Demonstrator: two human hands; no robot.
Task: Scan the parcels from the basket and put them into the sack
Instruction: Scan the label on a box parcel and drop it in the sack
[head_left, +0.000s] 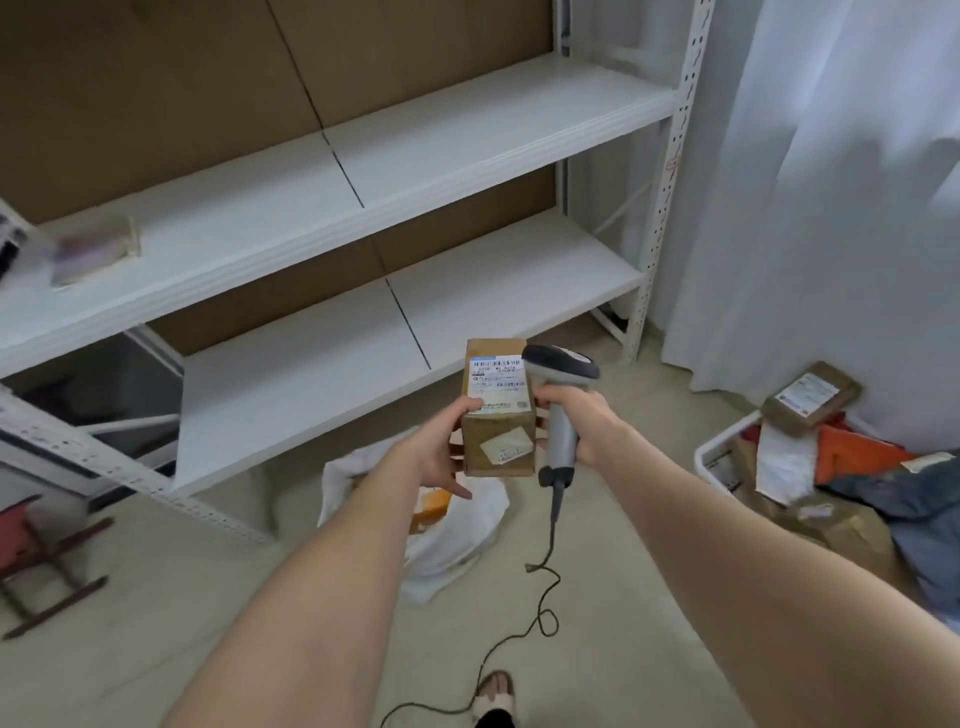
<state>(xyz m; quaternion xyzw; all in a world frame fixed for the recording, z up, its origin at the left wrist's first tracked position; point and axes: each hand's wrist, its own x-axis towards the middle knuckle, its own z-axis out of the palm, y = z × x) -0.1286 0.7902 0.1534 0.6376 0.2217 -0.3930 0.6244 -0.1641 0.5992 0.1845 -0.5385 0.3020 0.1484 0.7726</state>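
Observation:
My left hand (441, 441) holds a brown cardboard parcel (498, 415) by its left side, its white barcode label facing up. My right hand (582, 421) grips the handle of a grey barcode scanner (563, 395), whose dark head sits right beside the label. The white sack (452, 535) lies open on the floor below my hands, with an orange parcel inside. At the right, the white basket (709, 457) holds several parcels, a brown one (810, 397) lying on top.
White metal shelving (363, 218) fills the space ahead, with a small blurred item on its left. The scanner's cable (543, 597) trails across the floor toward my foot. A white curtain hangs at right, a red stool stands at left.

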